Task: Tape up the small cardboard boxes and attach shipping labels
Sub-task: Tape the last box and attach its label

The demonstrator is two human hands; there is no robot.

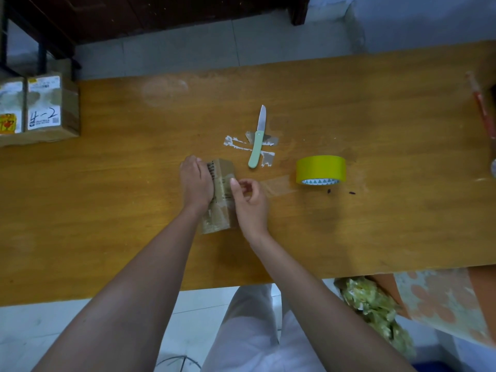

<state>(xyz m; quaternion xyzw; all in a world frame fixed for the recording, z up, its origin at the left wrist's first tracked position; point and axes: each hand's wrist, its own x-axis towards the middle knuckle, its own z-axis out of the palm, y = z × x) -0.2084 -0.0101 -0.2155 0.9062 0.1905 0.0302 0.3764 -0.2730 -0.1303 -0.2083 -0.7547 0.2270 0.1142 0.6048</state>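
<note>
While the left hand [195, 181] presses flat-fingered on the small cardboard box [220, 194], the right hand [248, 196] pinches a clear tape strip [277, 183] running rightward from its fingertips; taping is under way. Next, smooth the strip onto the box.

A long wooden table [375, 124] with an orange-brown, worn top runs from left to right across the room, its near edge above a floor of pale tiles [40, 331] and its far edge against a strip of greyer tiled floor [188, 52]. Beyond that strip, at the far side, stands dark brown wooden furniture [161, 14] with a leg [298, 12] reaching the floor, and to its right a pale bluish wall [429, 20]. A dark metal frame [41, 53] stands at the far left, and the light is dim and even.
</note>
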